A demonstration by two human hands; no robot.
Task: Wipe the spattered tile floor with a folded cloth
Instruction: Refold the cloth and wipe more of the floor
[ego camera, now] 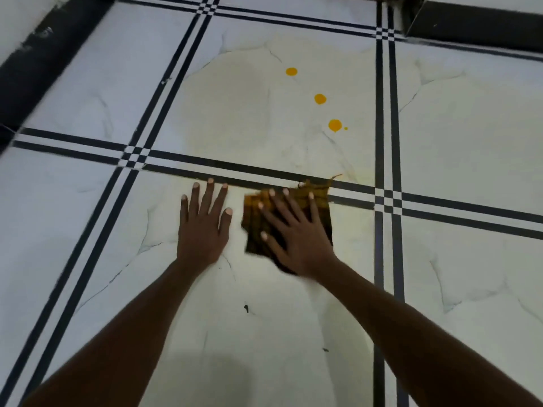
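A folded brown-and-yellow checked cloth (318, 198) lies flat on the white tile floor (235, 118), its far edge over a black stripe. My right hand (293, 230) presses down on it with fingers spread, covering much of it. My left hand (202, 221) rests flat on the bare tile just left of the cloth, fingers apart, holding nothing. Three orange drops lie beyond the cloth in a slanted row: the nearest drop (335, 125), a middle drop (320, 99) and the farthest drop (291, 71).
Double black stripes (182, 160) cross the floor between tiles. A dark skirting (44, 57) runs along the wall at the far left, and a dark ledge (470, 27) at the far right. Two small dark specks (246, 308) mark the near tile.
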